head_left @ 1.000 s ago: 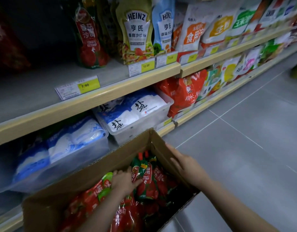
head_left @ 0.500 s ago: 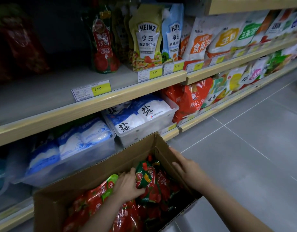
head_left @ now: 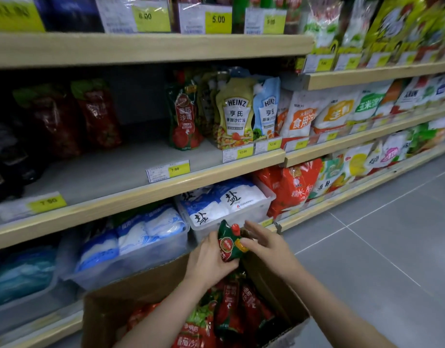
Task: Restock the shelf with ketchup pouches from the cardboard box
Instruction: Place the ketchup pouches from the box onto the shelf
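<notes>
Above the open cardboard box (head_left: 131, 295) of ketchup pouches at 6 o'clock, the left hand (head_left: 211, 259) grips one upright ketchup pouch (head_left: 229, 244) while the right hand (head_left: 266, 244), fingers spread, touches its right edge, below the shelf (head_left: 111, 172).

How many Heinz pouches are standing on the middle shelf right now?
2. A yellow-green Heinz pouch stands at the shelf's front edge, and a light blue Heinz pouch stands beside it on its right. More may be hidden behind them.
</notes>
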Tool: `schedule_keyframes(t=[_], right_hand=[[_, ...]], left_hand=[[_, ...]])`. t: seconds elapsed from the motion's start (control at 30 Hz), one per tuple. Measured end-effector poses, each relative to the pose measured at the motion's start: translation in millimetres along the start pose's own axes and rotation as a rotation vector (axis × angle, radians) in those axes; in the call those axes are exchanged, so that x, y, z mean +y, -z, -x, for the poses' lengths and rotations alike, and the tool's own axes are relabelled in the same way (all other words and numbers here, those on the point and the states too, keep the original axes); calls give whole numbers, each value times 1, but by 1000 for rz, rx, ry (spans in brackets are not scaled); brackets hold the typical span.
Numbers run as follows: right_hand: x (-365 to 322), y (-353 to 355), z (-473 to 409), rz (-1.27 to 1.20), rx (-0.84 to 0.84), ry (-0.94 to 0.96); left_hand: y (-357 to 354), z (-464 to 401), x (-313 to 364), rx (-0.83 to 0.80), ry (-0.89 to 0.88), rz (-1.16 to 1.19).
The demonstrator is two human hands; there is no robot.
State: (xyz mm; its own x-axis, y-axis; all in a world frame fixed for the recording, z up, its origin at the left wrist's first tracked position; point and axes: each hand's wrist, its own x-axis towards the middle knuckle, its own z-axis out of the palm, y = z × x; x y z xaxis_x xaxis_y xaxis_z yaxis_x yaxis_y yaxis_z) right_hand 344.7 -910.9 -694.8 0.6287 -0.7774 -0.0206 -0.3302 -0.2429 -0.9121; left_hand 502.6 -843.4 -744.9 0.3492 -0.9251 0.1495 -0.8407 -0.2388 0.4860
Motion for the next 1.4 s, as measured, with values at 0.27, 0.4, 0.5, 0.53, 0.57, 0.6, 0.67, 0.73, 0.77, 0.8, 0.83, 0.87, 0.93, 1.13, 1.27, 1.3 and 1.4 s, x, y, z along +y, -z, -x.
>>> schedule_keyframes(t=[0.27,0.4,0.5,0.53,0.57,0.6,0.67,0.73,0.77,0.8,0.83,0.87,0.93,1.13,1.27,1.3,1.4], right_hand=[[-44,2,-28,-101,3,27],[-63,14,-40,-133,-69,9],[-73,15,-47,-189,-99,14],[-75,14,-47,-213,-98,16],[-77,13,-48,-240,-94,24],[-78,12,-48,-259,-88,39],[-75,12,-49,-285,-72,68],[-69,13,-47,-280,-103,85],[-64,12,-45,-261,-138,85],[-59,10,-44,-237,-163,82],[-55,8,-44,-228,-164,82],[-53,6,-44,-231,-147,84],[-52,4,-47,-250,-115,82],[-68,13,-62,-253,-112,145],[-82,34,-86,-166,-1,212],[-84,38,-93,-101,21,235],[-95,46,-111,70,61,302]], left_hand=[[35,0,7,-46,79,155],[40,5,-13,-310,74,491],[39,11,-11,-246,76,567],[39,11,-9,-233,91,588],[39,10,-10,-220,98,609],[40,9,-9,-202,112,622],[43,8,-10,-151,139,639],[47,8,-12,-116,151,644],[49,8,-13,-100,154,644],[50,8,-15,-92,163,647],[51,8,-16,-88,164,659],[52,8,-15,-91,161,663],[55,8,-11,-94,146,673],[78,-5,-15,16,129,668],[122,-33,-11,134,52,675],[136,-41,-6,162,25,668],[173,-67,6,266,-33,634]])
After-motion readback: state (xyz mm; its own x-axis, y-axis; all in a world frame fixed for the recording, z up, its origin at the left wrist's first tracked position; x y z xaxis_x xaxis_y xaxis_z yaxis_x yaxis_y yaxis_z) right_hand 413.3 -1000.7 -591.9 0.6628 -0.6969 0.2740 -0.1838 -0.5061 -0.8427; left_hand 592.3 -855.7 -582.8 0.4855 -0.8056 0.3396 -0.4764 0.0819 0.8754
